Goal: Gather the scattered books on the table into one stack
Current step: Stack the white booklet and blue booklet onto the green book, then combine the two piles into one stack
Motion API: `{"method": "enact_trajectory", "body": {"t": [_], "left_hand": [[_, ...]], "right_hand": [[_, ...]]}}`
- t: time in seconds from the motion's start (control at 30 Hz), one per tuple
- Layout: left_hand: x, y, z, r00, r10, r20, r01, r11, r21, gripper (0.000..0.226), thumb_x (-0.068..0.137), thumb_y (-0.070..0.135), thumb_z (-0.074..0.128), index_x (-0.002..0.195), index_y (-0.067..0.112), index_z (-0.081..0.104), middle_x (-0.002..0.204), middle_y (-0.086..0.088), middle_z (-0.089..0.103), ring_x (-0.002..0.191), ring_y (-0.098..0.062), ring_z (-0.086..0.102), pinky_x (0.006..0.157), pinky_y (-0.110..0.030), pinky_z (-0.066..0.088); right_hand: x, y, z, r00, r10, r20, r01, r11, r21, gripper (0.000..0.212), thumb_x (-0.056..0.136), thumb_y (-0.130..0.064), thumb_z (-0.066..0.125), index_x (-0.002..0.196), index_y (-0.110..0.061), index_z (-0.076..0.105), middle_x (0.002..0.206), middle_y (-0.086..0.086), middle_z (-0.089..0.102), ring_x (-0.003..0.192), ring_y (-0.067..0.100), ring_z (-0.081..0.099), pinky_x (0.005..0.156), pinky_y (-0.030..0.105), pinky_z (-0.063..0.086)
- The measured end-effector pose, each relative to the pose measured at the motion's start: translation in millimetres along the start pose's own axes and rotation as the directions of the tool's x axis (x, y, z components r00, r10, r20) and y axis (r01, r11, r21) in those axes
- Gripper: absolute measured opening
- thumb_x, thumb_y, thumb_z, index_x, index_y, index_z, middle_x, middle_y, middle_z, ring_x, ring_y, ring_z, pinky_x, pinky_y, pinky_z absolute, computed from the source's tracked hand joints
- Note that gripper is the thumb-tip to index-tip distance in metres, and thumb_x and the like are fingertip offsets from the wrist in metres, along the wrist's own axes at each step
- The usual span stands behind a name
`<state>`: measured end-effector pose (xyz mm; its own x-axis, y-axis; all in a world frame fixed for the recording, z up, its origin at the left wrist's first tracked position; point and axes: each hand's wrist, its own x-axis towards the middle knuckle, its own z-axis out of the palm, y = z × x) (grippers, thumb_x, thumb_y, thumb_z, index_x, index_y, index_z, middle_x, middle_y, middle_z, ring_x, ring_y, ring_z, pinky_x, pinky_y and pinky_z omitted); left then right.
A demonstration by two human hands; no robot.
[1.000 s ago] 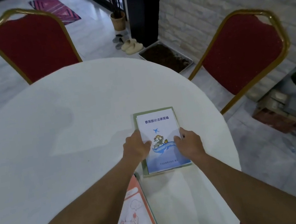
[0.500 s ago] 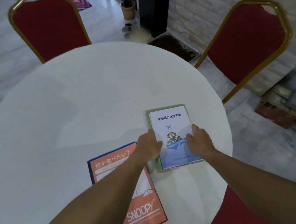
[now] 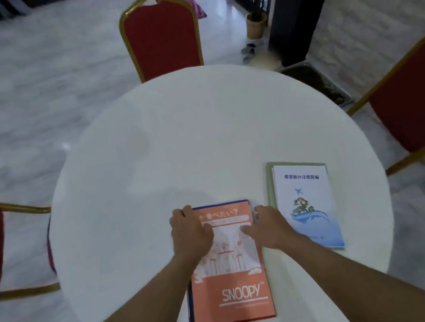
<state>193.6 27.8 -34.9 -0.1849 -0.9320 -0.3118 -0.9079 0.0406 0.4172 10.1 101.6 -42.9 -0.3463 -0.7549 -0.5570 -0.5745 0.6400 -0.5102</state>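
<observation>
Hands on the orange book, white booklet lying to the right.

Left hand (image 3: pixel 189 234) lies flat over the upper left part of the orange book (image 3: pixel 229 286), fingers spread at its top left corner; right hand (image 3: pixel 269 225) presses on the upper right edge of the same book, thumb on the cover. Neither hand is closed around the book; both rest open on it, set apart across its width. The book lies flat on the round white table (image 3: pixel 149 157), near the front edge, and seems to sit on a dark blue cover beneath, though the blur makes this uncertain. White booklet (image 3: pixel 309 201) with a blue picture lies on a green book (image 3: pixel 269 179), just beside the right hand, touched by neither hand. Three red chairs (image 3: pixel 161 32) stand around the table.
</observation>
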Motion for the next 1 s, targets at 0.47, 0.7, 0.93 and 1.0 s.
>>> {"method": "enact_trajectory", "body": {"t": [0.47,0.7,0.93,1.0], "left_hand": [[1.5,-57.3,-5.8,0.872,-0.28,0.4,0.454,0.767,-0.454,0.016,0.08,0.014,0.071,0.087,0.015,0.056,0.092,-0.003,0.069,0.073,-0.012,0.065,0.052,-0.021,0.05],[-5.9,-64.5,-18.9,0.853,-0.198,0.483,0.503,0.558,-0.66,0.031,0.085,0.005,0.067,0.108,0.018,0.052,0.098,-0.012,0.074,0.082,-0.027,0.075,0.063,-0.037,0.06],[-1.8,-34.0,-65.4,0.978,-0.03,0.208,0.193,0.521,-0.831,0.034,0.086,0.006,0.065,0.11,0.027,0.051,0.102,-0.004,0.074,0.083,-0.021,0.077,0.065,-0.037,0.063],[-1.6,-18.5,-79.5,0.995,-0.003,0.096,0.083,0.53,-0.844,0.038,0.085,0.005,0.061,0.109,0.032,0.05,0.103,0.003,0.071,0.084,-0.013,0.075,0.061,-0.03,0.061]], "right_hand": [[13.0,-21.3,17.8,0.971,0.191,0.143,-0.203,0.976,0.074,0.06,0.057,-0.021,0.097,0.11,-0.006,0.072,0.111,0.01,0.076,0.1,0.025,0.074,0.091,0.039,0.062],[2.5,-21.4,17.7,0.983,0.127,0.132,-0.159,0.948,0.275,0.076,0.064,-0.009,0.091,0.121,-0.014,0.041,0.117,0.007,0.063,0.101,0.02,0.067,0.083,0.037,0.061],[-8.7,-54.0,-11.5,0.994,-0.092,-0.059,0.11,0.819,0.563,0.062,0.071,-0.001,0.08,0.118,-0.023,0.047,0.1,-0.003,0.072,0.089,0.015,0.075,0.06,0.022,0.06],[-11.7,-70.4,-21.1,0.972,-0.169,-0.162,0.233,0.78,0.582,0.047,0.07,-0.009,0.08,0.107,-0.03,0.06,0.091,-0.006,0.077,0.08,0.013,0.077,0.056,0.018,0.058]]}}
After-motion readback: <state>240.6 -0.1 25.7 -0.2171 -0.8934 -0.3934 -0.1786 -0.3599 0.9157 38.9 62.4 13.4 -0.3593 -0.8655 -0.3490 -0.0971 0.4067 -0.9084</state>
